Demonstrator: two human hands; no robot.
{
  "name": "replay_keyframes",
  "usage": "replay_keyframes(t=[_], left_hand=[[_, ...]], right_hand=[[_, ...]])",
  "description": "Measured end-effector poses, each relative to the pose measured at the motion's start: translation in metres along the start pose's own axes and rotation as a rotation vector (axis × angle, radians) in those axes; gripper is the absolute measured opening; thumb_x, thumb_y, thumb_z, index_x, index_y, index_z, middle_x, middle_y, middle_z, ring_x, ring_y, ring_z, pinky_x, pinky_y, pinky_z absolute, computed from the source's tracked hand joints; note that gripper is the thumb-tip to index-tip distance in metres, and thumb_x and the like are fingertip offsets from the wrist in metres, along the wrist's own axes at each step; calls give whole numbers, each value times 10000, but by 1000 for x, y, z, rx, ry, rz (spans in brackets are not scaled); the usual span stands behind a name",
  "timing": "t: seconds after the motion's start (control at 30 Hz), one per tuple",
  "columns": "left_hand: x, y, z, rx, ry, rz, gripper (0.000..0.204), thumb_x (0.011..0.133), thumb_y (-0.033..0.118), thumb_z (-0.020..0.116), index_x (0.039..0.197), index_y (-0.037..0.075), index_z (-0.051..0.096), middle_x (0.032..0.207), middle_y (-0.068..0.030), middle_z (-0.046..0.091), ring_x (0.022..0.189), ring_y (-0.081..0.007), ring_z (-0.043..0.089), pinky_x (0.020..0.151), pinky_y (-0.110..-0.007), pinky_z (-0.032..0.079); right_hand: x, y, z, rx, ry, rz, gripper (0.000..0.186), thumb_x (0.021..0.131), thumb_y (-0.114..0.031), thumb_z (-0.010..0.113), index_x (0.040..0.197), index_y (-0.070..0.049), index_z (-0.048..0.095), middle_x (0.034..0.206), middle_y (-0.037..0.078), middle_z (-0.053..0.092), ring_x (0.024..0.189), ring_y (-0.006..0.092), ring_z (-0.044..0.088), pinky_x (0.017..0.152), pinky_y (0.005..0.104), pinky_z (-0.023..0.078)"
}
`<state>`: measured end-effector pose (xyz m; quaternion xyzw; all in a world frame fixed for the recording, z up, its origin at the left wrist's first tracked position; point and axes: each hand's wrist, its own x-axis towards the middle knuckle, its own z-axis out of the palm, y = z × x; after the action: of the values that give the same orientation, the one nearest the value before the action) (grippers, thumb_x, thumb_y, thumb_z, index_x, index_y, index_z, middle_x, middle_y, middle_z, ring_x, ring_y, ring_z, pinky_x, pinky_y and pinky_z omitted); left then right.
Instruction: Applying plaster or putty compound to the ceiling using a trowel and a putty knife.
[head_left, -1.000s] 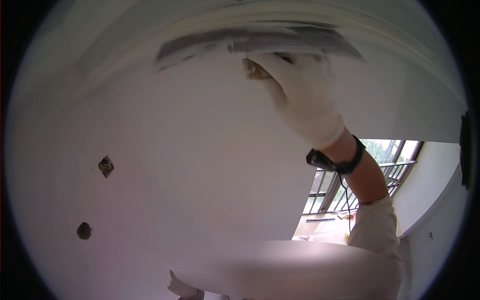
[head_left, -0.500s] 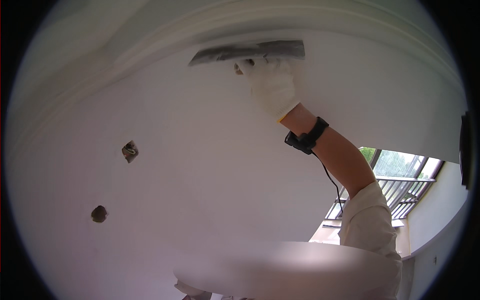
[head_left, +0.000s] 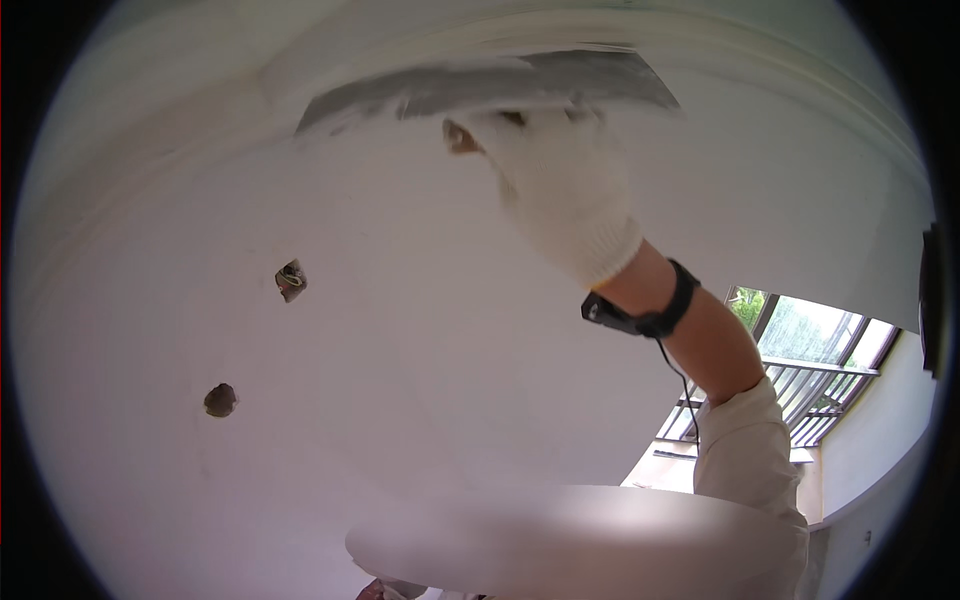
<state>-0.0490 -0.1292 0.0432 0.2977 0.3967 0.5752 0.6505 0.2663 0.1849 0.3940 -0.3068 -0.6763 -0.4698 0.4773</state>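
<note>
Evidently, from here I have the right hand [head_left: 570, 190], in a pale knitted glove, closed around the brown handle [head_left: 461, 138] of a wide grey blade [head_left: 470, 88]. I see that blade up against the wall [head_left: 450, 350], near the curved moulding [head_left: 740, 48]. Two holes, one angular [head_left: 291, 281], one round [head_left: 220, 400], sit lower left. I can't make out the left hand, so cannot tell its state.

Support: pale wall [head_left: 400, 340] | against its upper part: wide grey blade [head_left: 480, 86] | openings: angular hole [head_left: 291, 281], rounded hole [head_left: 220, 400]
</note>
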Motion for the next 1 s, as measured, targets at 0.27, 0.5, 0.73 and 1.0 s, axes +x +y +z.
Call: replay_keyframes(t=[0.27,0.5,0.73,1.0], left_hand=[[7,9,-18,-31,-287,-218,464,835,204,760,1150,-43,525,809,-135,600,589,-187,549,460,-293,404],[44,12,6,198,-554,-374,369,966,61,588,1285,-67,451,836,-105,550,568,-119,489,473,-256,392],[22,34,-11,83,-260,-269,476,911,44,654,1334,-47,455,858,-106,572,615,-114,509,484,-243,416],[-29,30,-30,77,186,-150,417,844,75,677,1218,2,506,888,-92,599,660,-181,581,547,-299,463]], right_hand=[[-147,-123,-15,1501,-504,256,169,930,-244,644,1046,-121,641,750,48,627,612,170,564,570,318,479],[-270,-218,-5,2698,-463,1649,398,1026,-495,473,916,-114,500,662,67,526,444,163,457,361,278,321],[-310,-171,21,2352,-1569,865,414,946,-431,647,932,-18,676,630,6,552,576,101,535,500,236,380],[-339,-197,94,1875,-1302,727,239,936,-277,635,1004,-50,602,738,74,637,584,146,603,508,304,463]])
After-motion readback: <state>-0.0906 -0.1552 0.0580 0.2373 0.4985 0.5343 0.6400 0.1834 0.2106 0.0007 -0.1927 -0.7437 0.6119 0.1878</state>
